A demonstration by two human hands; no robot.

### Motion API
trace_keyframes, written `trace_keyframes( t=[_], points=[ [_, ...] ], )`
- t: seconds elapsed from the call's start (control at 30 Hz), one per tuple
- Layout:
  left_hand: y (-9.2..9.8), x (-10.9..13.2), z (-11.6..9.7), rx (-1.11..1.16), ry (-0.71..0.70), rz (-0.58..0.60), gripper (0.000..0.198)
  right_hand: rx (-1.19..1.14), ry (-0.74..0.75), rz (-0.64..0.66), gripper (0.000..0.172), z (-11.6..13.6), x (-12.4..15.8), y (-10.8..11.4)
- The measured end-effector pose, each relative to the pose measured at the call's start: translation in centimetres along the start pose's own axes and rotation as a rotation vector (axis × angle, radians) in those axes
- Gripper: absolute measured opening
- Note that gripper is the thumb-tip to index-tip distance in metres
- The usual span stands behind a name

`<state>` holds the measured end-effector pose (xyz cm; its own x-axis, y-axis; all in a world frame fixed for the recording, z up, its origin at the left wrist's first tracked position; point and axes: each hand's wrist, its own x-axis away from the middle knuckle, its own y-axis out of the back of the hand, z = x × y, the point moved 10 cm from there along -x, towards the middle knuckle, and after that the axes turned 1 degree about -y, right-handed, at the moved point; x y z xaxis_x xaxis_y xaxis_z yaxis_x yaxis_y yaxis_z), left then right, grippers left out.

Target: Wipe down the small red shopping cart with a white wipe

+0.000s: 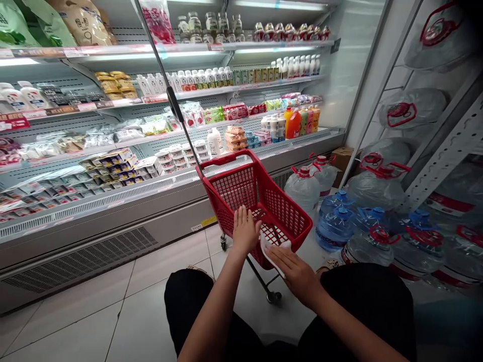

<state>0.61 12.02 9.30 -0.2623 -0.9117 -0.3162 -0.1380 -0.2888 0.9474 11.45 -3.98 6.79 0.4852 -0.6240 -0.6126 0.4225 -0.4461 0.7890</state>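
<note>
A small red plastic shopping cart point(269, 201) with perforated basket walls stands in front of my knees. My left hand point(246, 231) lies with its fingers stretched out at the near left rim of the basket. Under the fingers of my right hand point(296, 271) is a white cloth point(272, 254), pressed against the near rim of the basket. The cloth drapes over that rim, and part of it is hidden by the hand. A long handle pole point(175, 103) rises from the cart's left side. The basket's bottom grid shows through its open top.
Along the far side runs a refrigerated display case point(113, 216) with shelves of dairy cups, bottles and bags. Large clear water jugs point(304, 191) and blue-tinted jugs point(335, 231) crowd the right, beside a white perforated rack post point(445, 151). The floor is tiled point(151, 281).
</note>
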Motion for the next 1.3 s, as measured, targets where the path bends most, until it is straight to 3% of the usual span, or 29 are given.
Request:
trace_keyframes(
  t=[0.1, 0.27, 0.37, 0.43, 0.57, 0.67, 0.83, 0.9, 1.0, 1.17, 1.23, 1.3],
  points=[
    [0.0, 1.6, -1.0, 0.005, -0.075, -0.03, 0.072, 0.0, 0.085, -0.022, 0.094, -0.9, 0.3, -0.2],
    [1.0, 2.7, 0.3, 0.001, -0.107, -0.045, 0.077, 0.066, 0.038, -0.031, 0.087, -9.0, 1.6, 1.2],
    [1.6, 3.1, -0.3, -0.007, -0.11, -0.102, 0.078, 0.093, -0.036, -0.049, 0.082, -11.2, 1.9, 1.9],
    [1.5, 3.8, -1.8, -0.009, -0.112, -0.14, 0.079, 0.082, -0.07, -0.06, 0.081, -9.8, 1.8, 1.5],
    [1.2, 6.0, -6.0, -0.008, -0.214, -0.171, 0.074, 0.031, -0.053, -0.084, 0.083, -4.1, 1.5, -0.7],
    [1.7, 7.2, -6.8, -0.011, -0.265, -0.185, 0.075, -0.008, 0.013, -0.092, 0.08, -3.0, 1.4, -0.9],
    [3.0, 7.8, -5.3, -0.026, -0.319, -0.206, 0.079, -0.039, 0.017, -0.012, 0.065, -7.8, 1.4, 0.9],
    [3.5, 7.9, -4.3, -0.026, -0.336, -0.201, 0.081, -0.043, 0.003, -0.002, 0.062, -8.3, 1.4, 1.3],
    [4.1, 8.0, -1.7, -0.035, -0.323, -0.177, 0.082, -0.069, 0.017, 0.0, 0.067, -6.1, 1.1, 1.1],
    [4.8, 7.6, 5.6, -0.056, -0.128, -0.129, 0.075, -0.138, 0.198, 0.037, 0.082, -0.2, 0.0, 0.5],
    [4.7, 7.7, 7.4, -0.052, -0.046, -0.124, 0.073, -0.148, 0.289, 0.065, 0.082, 0.4, -0.7, 0.3],
    [4.2, 8.1, 7.1, -0.035, -0.039, -0.117, 0.074, -0.137, 0.325, 0.076, 0.081, -0.7, -1.9, 0.0]
  ],
)
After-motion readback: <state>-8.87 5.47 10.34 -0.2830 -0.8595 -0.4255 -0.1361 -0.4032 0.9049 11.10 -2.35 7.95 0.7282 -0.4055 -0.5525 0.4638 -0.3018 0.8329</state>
